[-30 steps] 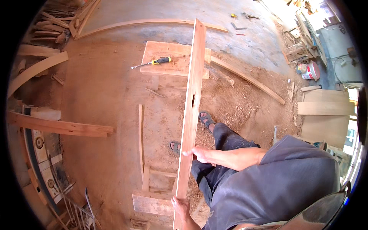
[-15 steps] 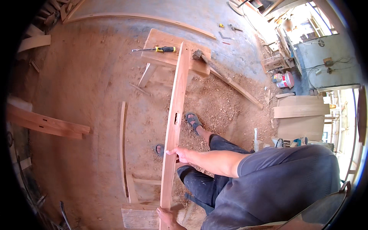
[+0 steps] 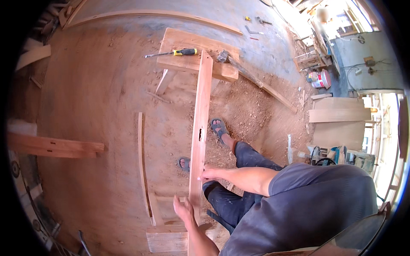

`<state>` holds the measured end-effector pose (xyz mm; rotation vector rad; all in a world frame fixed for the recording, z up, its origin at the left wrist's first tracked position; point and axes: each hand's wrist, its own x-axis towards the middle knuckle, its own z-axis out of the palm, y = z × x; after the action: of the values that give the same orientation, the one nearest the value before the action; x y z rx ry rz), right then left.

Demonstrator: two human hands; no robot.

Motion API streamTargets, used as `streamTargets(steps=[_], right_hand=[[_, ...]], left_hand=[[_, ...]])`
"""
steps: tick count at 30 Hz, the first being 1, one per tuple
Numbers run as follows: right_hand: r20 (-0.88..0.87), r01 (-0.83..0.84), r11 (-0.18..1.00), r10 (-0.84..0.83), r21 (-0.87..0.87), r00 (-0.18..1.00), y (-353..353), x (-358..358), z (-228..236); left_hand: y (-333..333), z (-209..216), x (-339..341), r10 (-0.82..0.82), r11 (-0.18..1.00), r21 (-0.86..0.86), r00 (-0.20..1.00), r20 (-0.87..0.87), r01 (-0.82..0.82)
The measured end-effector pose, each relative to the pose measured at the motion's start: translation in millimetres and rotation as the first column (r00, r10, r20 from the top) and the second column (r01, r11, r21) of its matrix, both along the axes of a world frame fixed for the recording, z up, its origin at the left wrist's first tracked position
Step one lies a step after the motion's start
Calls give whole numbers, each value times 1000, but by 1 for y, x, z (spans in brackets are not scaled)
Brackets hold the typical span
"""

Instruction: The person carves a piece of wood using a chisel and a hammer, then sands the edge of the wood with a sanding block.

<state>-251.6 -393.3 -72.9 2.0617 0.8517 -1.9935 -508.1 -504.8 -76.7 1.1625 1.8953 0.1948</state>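
A long planed wooden board (image 3: 199, 111) with a slot cut through it runs up the middle of the view. Its far end rests on a low wooden bench (image 3: 185, 37). My right hand (image 3: 208, 172) grips the board's right edge; some of its fingers are hidden behind the wood. On the other side, my left hand (image 3: 183, 208) is open with fingers spread, just left of the board, and its forearm crosses over the near part. Beside the board's far end, a chisel (image 3: 184, 52) with a yellow and black handle and a wooden-handled hammer (image 3: 223, 56) lie on the bench.
A second low bench (image 3: 166, 242) stands under the near end. A thin wooden strip (image 3: 142, 158) lies at left, and a slotted beam (image 3: 77, 147) juts in farther left. Dirt and shavings cover the floor. A bucket (image 3: 321, 79) and power tools (image 3: 337, 154) are at right.
My left hand has let go of the board's near part and moved forward to its left side, opening. My right hand has drawn back to the right edge. The view has shifted slightly.
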Motion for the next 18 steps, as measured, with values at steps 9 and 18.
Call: streamTargets(steps=[9,18], right_hand=[[282,-29,854,-140,520,949,92,191,-15],[679,-475,503,-378,722,630,206,394,17]], left_hand=[[325,-1,234,-331,935,185,932,148,303],[399,-7,413,-301,933,124,922,-242,338]])
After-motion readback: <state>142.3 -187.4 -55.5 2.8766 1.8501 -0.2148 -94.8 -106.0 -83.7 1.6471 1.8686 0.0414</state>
